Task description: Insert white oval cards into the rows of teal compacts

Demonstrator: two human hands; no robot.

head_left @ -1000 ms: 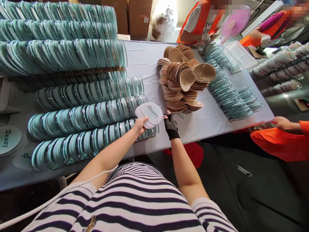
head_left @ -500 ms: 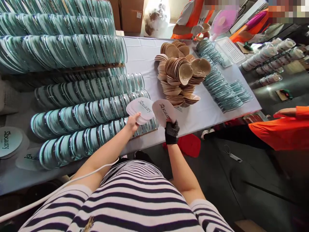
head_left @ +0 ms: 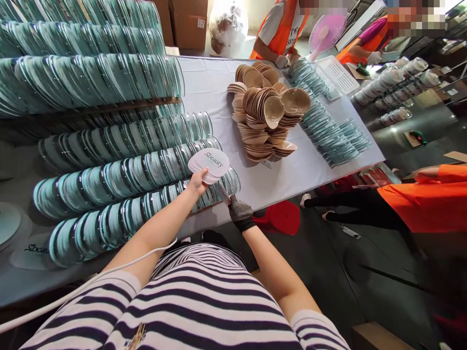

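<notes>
My bare left hand (head_left: 198, 182) grips a fanned stack of white rounded cards (head_left: 211, 164), the top one printed "beauty". My right hand (head_left: 241, 212), in a black dotted fingerless glove, pinches a single card (head_left: 224, 192), seen nearly edge-on, at the right end of the nearest row of glossy glass-like discs (head_left: 124, 221). Whether that card touches the discs I cannot tell. The discs stand on edge, packed side by side.
More disc rows (head_left: 91, 80) fill the left. Brown shallow shell-like pieces (head_left: 272, 109) are piled mid-table, with clear-blue stacked pieces (head_left: 324, 126) beyond. A co-worker in an orange vest (head_left: 286, 31) stands at the far edge. A white cable (head_left: 87, 284) crosses my left arm.
My right hand has moved left and down, turning its card edge-on toward the disc row. My left hand stays nearly in place with the stack. The far co-worker's hands have lowered to the table.
</notes>
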